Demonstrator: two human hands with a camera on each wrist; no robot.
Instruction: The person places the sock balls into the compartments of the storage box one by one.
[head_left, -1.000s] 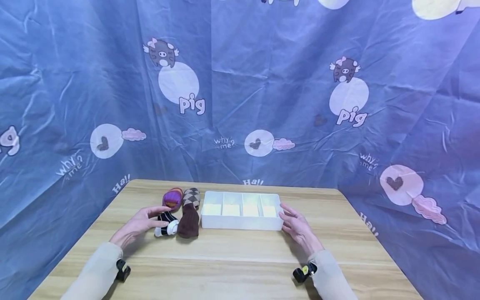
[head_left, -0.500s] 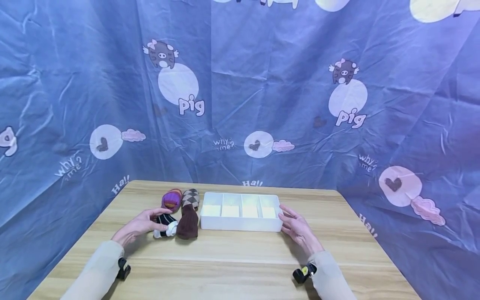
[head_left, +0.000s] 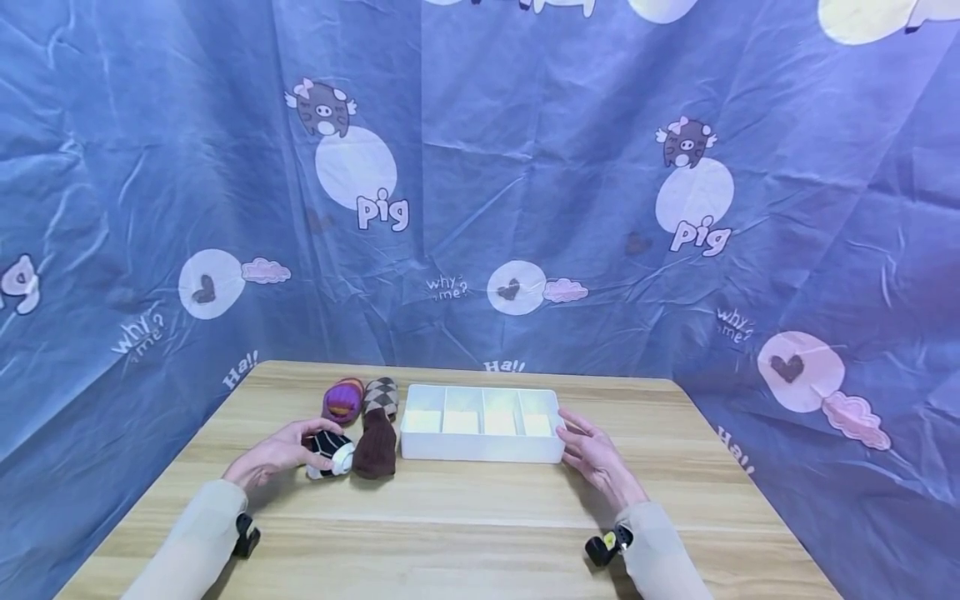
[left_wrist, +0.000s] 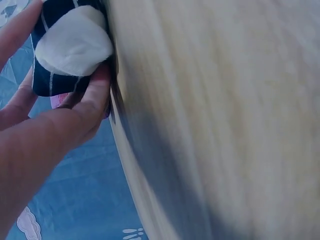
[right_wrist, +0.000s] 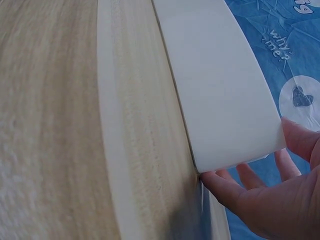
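My left hand [head_left: 281, 450] grips a black sock bundle [head_left: 324, 446] with thin white lines and a white end, thumb on the near side and fingers on the far side. Up close in the left wrist view, the white end [left_wrist: 75, 42] bulges out between thumb and fingers. A dark brown sock [head_left: 377, 446] lies just right of it. Over at the white box [head_left: 482, 447] with compartments in a row, my right hand [head_left: 596, 458] touches the right end wall. Its spread fingertips rest along that wall and the bottom corner in the right wrist view.
Behind the left hand lies a purple and orange sock bundle [head_left: 343, 400], with a grey argyle one [head_left: 381, 396] beside it, touching the brown sock. A blue patterned curtain [head_left: 465, 208] hangs behind the wooden table [head_left: 450, 533].
The left fingers have drawn in around the black and white sock bundle, which has turned slightly and come a little nearer. The right hand and the box have stayed in place.
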